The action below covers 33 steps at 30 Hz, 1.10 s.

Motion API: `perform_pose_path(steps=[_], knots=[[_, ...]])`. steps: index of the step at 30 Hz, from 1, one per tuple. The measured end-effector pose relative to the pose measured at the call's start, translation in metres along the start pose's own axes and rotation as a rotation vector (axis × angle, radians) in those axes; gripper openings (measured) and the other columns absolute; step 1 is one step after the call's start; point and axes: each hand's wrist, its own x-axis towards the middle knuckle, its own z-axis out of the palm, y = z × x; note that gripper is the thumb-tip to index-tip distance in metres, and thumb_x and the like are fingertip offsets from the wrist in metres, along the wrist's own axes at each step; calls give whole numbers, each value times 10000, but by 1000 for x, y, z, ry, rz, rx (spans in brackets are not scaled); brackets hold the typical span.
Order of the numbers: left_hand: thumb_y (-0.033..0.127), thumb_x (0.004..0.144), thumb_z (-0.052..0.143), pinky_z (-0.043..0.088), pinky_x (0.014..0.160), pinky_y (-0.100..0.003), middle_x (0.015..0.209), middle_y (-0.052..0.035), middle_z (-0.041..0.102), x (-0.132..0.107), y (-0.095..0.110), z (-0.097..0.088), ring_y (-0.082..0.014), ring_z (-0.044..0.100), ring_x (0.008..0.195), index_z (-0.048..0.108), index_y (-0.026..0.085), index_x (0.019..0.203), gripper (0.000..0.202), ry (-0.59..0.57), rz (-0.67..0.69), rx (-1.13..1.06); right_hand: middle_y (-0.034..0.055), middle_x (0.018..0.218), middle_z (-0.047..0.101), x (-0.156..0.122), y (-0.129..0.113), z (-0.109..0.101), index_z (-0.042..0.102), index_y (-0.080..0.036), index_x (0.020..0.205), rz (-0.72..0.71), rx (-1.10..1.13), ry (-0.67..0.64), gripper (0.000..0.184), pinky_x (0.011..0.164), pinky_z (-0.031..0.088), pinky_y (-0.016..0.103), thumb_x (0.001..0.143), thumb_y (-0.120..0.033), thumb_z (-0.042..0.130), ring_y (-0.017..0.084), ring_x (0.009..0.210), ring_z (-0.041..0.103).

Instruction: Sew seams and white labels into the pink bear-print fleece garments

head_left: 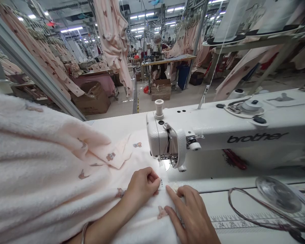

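Pale pink fleece fabric (pixel 139 162) with small printed animal figures spreads over the table and heaps up at the left. My left hand (pixel 143 184), with a bangle at the wrist, pinches a small white label (pixel 162 184) with dark print against the fabric. My right hand (pixel 193 213) lies on the fabric's right edge, fingers apart, its index fingertip beside the label. Just beyond both hands is the lit needle area (pixel 167 164) of a white sewing machine (pixel 208 132). The fabric beneath my fingers is partly hidden.
A printed ruler scale (pixel 234 223), a brown cord (pixel 254 200) and a clear round disc (pixel 278 193) are at the right. Red-handled snips (pixel 235 159) rest behind the machine's arm. Hanging garments (pixel 114 37), a cardboard box (pixel 93 98) and other workstations stand beyond.
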Motion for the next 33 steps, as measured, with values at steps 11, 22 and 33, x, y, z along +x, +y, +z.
perform_pose_path(steps=[11,22,33], knots=[[185,868,487,558,877,-367,1307,-133,522,-56,-6,-20,-238,614,1072,515,158,1214,348,37,635,821,138,1020,471,-2,0,1,494,-106,1285,-22,-46,-8,413,774,483,386,887,-217,514,270,998,465],[228,931,446,380,1100,-360,1476,-158,330,-48,-27,-21,-241,243,1396,319,79,1410,517,-50,948,1016,137,1029,459,-2,-1,1,481,-104,1293,-11,-25,-19,418,795,487,390,887,-201,512,264,1011,452],[209,904,467,374,1099,-362,1499,-145,287,-47,-28,-20,-253,259,1391,256,117,1452,595,-55,921,1007,138,1030,477,-4,-2,6,490,-119,1291,9,-33,-10,417,800,491,394,884,-203,510,270,1011,469]])
